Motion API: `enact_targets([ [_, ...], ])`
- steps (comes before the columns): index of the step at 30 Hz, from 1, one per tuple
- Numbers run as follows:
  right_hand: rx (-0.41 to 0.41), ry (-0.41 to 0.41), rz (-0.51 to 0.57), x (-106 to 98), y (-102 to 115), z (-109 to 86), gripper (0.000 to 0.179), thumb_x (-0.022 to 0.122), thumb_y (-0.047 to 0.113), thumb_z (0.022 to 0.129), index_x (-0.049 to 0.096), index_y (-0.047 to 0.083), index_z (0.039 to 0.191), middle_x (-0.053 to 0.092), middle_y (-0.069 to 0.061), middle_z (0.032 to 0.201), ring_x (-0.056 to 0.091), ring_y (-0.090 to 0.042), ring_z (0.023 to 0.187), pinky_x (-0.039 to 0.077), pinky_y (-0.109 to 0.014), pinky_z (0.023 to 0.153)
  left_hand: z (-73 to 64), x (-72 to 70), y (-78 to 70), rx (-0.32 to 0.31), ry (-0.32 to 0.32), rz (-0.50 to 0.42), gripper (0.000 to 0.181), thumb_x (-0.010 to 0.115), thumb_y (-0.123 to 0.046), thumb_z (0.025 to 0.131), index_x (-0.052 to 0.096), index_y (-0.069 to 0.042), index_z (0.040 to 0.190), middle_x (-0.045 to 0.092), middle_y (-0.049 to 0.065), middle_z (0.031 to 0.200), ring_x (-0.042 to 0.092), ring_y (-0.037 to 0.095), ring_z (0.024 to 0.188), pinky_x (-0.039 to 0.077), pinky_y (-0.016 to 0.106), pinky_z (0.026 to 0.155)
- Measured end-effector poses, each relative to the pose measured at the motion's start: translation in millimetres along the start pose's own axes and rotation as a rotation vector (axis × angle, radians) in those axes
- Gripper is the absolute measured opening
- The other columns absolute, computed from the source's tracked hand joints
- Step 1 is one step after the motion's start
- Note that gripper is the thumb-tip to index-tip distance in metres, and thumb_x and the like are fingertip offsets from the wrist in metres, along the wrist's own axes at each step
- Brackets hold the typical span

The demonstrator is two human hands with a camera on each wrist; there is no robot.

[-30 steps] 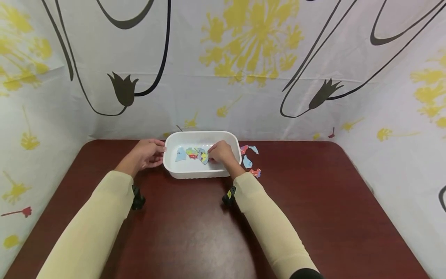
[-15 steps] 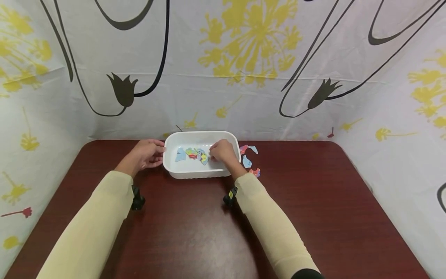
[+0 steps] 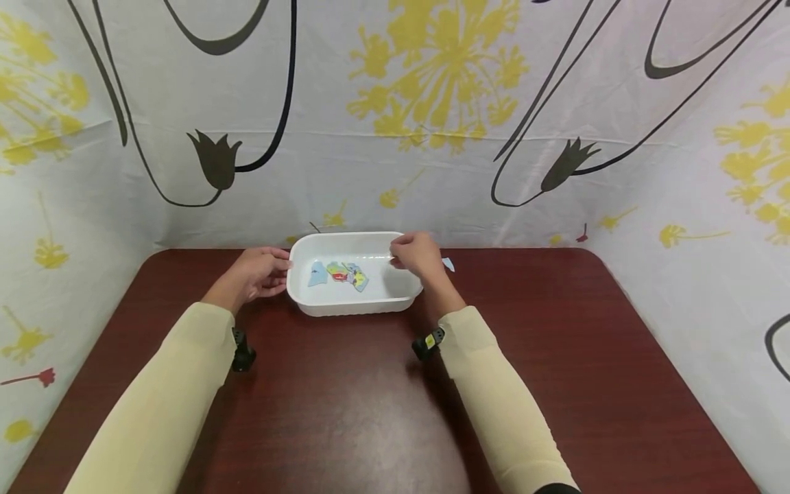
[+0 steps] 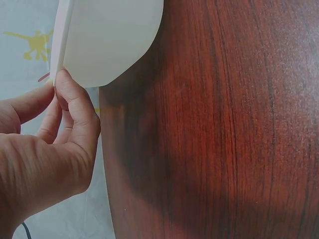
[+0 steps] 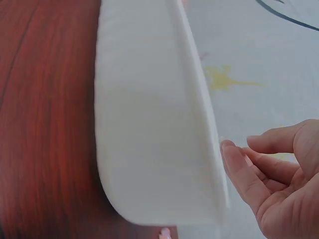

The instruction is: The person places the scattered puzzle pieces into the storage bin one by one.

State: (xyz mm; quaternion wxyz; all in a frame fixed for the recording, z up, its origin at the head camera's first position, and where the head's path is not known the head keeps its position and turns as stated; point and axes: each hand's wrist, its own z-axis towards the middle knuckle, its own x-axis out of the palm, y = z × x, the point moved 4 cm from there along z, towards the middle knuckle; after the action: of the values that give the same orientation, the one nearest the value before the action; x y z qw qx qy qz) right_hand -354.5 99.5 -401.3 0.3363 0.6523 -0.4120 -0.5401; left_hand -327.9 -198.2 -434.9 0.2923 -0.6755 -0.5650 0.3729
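Note:
A white plastic tub [image 3: 345,308] stands at the far side of the table. Inside it, on the left half of the floor, lie a light-blue puzzle piece [image 3: 317,274] and several multicoloured pieces [image 3: 339,273]. My left hand [image 3: 254,274] pinches the tub's left rim between thumb and fingers, as the left wrist view also shows. Over the tub's right end is my right hand [image 3: 418,255], its fingers bent loosely. In the right wrist view a gap shows between thumb and index finger, with nothing visible held. A light-blue piece [image 3: 448,264] lies on the table beyond this hand.
The dark red-brown table [image 3: 345,398] extends in front and to both sides. A white fabric wall [image 3: 345,171] with yellow and dark flower prints rises close behind the tub. A small pinkish piece [image 5: 164,232] shows beside the tub's end in the right wrist view.
My right hand has risen from the tub's floor and moved right toward its right end, now covering most of the pieces on the table there. My left hand stays at the rim.

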Motion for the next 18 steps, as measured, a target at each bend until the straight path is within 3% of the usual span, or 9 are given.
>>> enact_targets([
  [10,0.008,-0.072,0.001,-44,-12,-14.2,0.027,0.062,0.016,0.093,0.068,0.001,0.114,0.069,-0.017,0.101,0.072,-0.022,0.082,0.058,-0.039,0.08,-2.9,1.0,-2.2,-0.009,0.001,0.003,0.039,0.053,-0.019,0.101,0.047,-0.01,0.138,0.054,0.011,0.111,0.058,0.015,0.078,0.056,0.028,0.076],
  [18,0.069,-0.094,-0.028,-68,-41,-26.4,0.029,0.061,0.019,0.094,0.067,0.001,0.116,0.07,-0.017,0.103,0.071,-0.023,0.087,0.057,-0.042,0.084,-2.8,0.6,-2.2,-0.013,0.008,0.006,0.04,0.053,-0.019,0.101,0.046,-0.011,0.139,0.055,0.01,0.112,0.058,0.014,0.078,0.056,0.029,0.078],
])
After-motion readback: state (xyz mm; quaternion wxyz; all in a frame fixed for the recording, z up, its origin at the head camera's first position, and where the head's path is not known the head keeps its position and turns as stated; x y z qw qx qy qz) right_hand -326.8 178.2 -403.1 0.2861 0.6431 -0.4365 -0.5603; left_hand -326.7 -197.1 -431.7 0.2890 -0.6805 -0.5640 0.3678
